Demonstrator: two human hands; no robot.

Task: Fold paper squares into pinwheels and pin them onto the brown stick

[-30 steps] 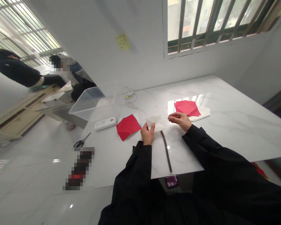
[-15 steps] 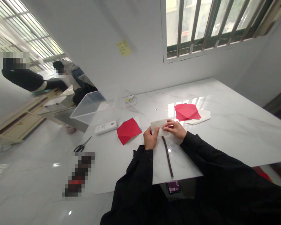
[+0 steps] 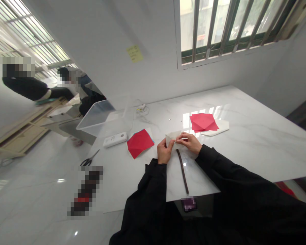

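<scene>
A cream sheet of paper point(image 3: 171, 135) is held up over the table, pinched between the thumb and fingers of my left hand point(image 3: 164, 151). My right hand point(image 3: 191, 143) has its thumb and forefinger pressed together at the paper's face, where a tiny shiny piece shows at the fingertips, too small to name. Under the paper a thin dark brown stick point(image 3: 183, 172) lies on the table, pointing towards its front edge. Red paper sheets point(image 3: 140, 143) rest left of my hands, above blue and cream ones. More red sheets point(image 3: 204, 121) lie beyond my right hand, partly over cream paper point(image 3: 219, 128).
On the marble-patterned table point(image 3: 255, 136) are two tiny shiny bits, a white oblong device point(image 3: 115, 140), scissors point(image 3: 90, 159) and a clear plastic bin point(image 3: 99, 115). A yellow note point(image 3: 134, 53) sticks to the wall. Two people point(image 3: 25, 86) are at the far left.
The paper has tilted and bent slightly in my left hand. My right fingertips have shifted a little left across it. The other things on the table stay put.
</scene>
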